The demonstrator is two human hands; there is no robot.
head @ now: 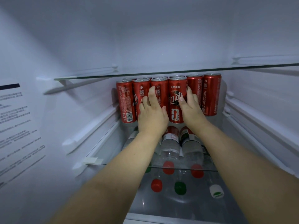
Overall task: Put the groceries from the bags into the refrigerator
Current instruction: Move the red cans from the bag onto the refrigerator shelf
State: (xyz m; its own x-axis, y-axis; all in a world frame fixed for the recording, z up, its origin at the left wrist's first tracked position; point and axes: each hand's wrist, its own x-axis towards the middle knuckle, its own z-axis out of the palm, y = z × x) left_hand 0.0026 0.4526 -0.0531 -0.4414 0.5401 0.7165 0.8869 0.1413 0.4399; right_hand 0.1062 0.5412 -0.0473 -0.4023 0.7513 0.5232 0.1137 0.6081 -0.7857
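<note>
At the shelf's (169, 168) back edge, my left hand (151, 113) pressed flat against one can (159, 92). My right hand (191, 105) gripped its neighbour (176, 94). Squaring the row seemed the step; next probably needs another bagful.

a glass shelf (100, 160) is carrying upright red cans (212, 94) in what are probably two rows at its far end.
</note>
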